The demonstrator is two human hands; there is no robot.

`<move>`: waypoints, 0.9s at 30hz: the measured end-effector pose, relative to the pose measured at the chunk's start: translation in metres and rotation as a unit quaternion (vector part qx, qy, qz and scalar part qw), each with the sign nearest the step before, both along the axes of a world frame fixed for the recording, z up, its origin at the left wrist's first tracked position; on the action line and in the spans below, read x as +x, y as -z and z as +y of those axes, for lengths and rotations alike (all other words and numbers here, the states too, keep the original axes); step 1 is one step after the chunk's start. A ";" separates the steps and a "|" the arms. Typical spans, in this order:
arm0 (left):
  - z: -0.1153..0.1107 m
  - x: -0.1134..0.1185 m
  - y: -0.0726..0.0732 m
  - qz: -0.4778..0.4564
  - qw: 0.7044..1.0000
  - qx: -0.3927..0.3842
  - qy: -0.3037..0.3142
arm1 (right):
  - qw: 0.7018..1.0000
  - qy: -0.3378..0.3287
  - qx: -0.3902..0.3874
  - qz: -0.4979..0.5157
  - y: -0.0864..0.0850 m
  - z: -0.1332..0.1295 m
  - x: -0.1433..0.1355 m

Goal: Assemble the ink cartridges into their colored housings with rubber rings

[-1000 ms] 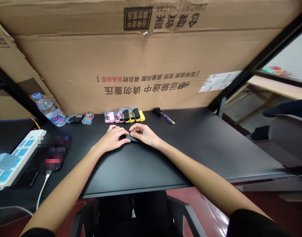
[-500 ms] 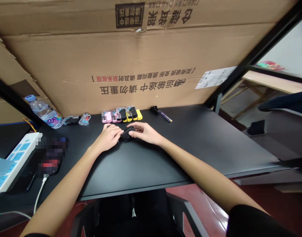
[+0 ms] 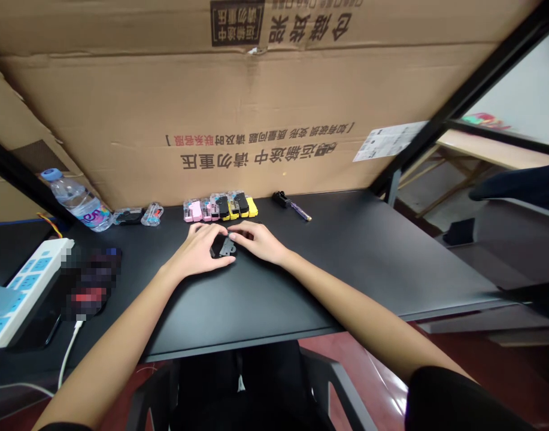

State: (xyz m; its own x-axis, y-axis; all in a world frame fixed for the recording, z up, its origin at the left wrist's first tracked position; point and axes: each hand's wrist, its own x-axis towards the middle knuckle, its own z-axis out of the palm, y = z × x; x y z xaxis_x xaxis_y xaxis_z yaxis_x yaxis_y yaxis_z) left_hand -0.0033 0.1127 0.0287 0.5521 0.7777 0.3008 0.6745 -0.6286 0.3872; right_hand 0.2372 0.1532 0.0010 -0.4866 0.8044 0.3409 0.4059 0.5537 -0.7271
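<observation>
Curving around the dark part point(image 3: 228, 246), the left hand point(image 3: 197, 250) had fingers point(image 3: 224, 261) spread wide; the right hand point(image 3: 261, 243) narrowly pinched its far end.

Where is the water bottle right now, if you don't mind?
In the head view, the water bottle leans at the desk's far left, against the cardboard, beyond the power strip.

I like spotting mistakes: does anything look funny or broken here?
Yes. The big cardboard sheet behind the table has its writing upside down, and its left edge looks ragged, perhaps torn. No spill shows on the table.
</observation>
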 end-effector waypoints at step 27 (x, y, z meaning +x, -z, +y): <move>-0.002 -0.001 -0.002 -0.014 0.997 -0.069 0.044 | 0.975 0.061 0.023 -0.211 -0.026 0.024 0.063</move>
